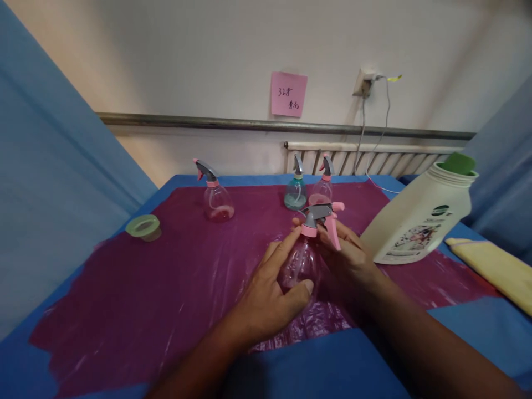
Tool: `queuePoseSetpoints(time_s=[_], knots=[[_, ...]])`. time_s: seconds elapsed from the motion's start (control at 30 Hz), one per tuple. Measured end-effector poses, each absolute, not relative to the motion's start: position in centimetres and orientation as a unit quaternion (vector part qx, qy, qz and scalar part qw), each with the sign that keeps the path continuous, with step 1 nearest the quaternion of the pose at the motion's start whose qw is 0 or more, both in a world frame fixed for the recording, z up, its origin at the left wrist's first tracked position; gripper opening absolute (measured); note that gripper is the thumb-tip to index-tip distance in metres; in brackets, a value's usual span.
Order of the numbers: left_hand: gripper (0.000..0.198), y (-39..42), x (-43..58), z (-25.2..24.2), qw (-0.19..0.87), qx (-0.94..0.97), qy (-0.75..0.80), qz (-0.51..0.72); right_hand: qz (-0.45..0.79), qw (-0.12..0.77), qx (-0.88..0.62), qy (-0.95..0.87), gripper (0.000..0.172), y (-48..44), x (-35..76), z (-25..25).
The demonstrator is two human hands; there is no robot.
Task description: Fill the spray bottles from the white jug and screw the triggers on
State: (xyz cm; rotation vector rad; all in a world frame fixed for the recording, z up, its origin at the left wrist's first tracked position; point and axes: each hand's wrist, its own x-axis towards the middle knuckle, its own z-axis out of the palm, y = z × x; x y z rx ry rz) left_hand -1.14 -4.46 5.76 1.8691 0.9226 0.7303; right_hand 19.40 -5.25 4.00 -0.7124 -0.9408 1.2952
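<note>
Head view: the left hand [270,299] holds the near spray bottle [301,263] by its body, right of middle on the counter [324,366]; the right hand [349,255] grips its neck behind the trigger [331,228]. Probably light, slippery plastic, best held round body and collar [308,230].

Left hand [270,296] and right hand [348,255] hold 1 pink-collared spray bottle [302,257].

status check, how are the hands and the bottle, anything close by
Left hand around spray bottle. Right hand at its sprayer, grip partly hidden. Teal bottle behind, white jug to the right.
</note>
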Motion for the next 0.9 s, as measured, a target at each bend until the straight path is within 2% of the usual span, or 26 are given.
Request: queuePoseSetpoints(time_s=[0.1, 0.27, 0.5, 0.57, 0.77, 0.9], knots=[[0.095, -4.5, -1.3, 5.6, 0.453, 0.763, 0.362, 0.286, 0.582, 0.642, -0.309, -0.392, 0.035, -5.1, 19.6, 4.1], [0.098, -4.5, -1.3, 5.2, 0.451, 0.765, 0.370, 0.273, 0.585, 0.633, -0.337, -0.379, 0.045, -4.5, 20.1, 3.7], [0.097, -4.7, -1.2, 5.1, 0.433, 0.780, 0.378, 0.247, 0.564, 0.645, -0.375, -0.355, 0.079, -4.0, 19.4, 3.3], [0.097, -4.7, -1.1, 5.1, 0.434, 0.783, 0.372, 0.246, 0.556, 0.646, -0.381, -0.358, 0.083, -4.2, 19.4, 3.4], [0.096, -4.5, -1.2, 5.3, 0.454, 0.756, 0.380, 0.278, 0.553, 0.638, -0.327, -0.424, 0.058, -4.9, 19.7, 3.9], [0.095, -4.2, -1.3, 5.3, 0.441, 0.764, 0.370, 0.291, 0.572, 0.640, -0.285, -0.427, 0.052, -4.9, 19.7, 3.6]])
